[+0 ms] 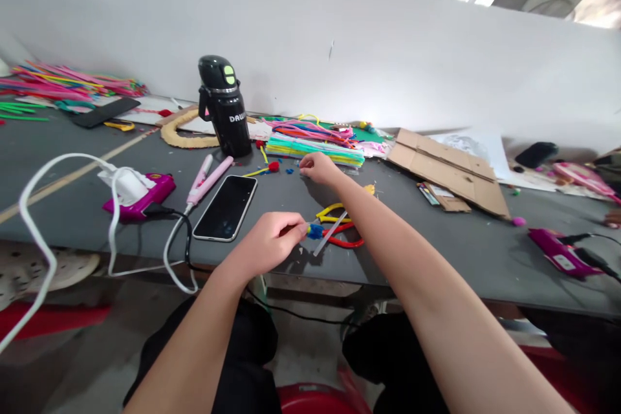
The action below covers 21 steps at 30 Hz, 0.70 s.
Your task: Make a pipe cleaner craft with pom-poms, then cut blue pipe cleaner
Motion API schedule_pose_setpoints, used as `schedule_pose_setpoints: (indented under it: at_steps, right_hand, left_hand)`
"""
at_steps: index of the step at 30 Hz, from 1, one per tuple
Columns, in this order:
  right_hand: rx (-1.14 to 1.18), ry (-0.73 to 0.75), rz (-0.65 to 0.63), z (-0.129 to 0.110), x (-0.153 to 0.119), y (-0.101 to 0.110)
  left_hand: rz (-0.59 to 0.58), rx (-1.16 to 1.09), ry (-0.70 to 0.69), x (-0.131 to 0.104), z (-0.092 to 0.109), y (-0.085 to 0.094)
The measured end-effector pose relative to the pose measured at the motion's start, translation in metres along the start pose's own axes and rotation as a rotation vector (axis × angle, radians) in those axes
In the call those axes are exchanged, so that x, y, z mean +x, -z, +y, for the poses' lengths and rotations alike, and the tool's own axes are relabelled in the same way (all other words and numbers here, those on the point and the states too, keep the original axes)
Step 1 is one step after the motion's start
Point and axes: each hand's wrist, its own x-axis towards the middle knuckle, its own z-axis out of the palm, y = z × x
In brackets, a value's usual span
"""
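Near the table's front edge, my left hand is closed in a pinch on a small blue and yellow pipe-cleaner piece. Just right of it lie a tool with yellow handles, one with red handles and a translucent glue stick. Farther back, my right hand is down at the tabletop with its fingers curled together; whatever they hold is hidden. Small blue bits lie left of those fingers. Beyond them is a bundle of turquoise and yellow pipe cleaners. A red-tipped yellow stem lies farther left.
Left of my hands are a phone, a pink glue gun, a black bottle and a purple power strip with looping white cables. Cardboard lies at right, before another power strip. A person's hand shows at the far right edge.
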Motion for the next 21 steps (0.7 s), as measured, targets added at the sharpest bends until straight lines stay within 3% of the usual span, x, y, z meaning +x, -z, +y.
schedule_pose_setpoints:
  at_steps: [6, 14, 21]
  right_hand:
    - [-0.102, -0.05, 0.042, 0.003, 0.024, -0.013]
    - [-0.15, -0.052, 0.065, 0.005, 0.028, -0.015]
    - [-0.086, 0.097, 0.021, 0.005, 0.026, -0.016]
  left_hand:
    - [0.044, -0.005, -0.023, -0.003, -0.008, 0.006]
    - [0.051, -0.005, -0.026, -0.002, -0.005, 0.005]
    - [0.065, -0.001, -0.038, -0.002, -0.004, 0.005]
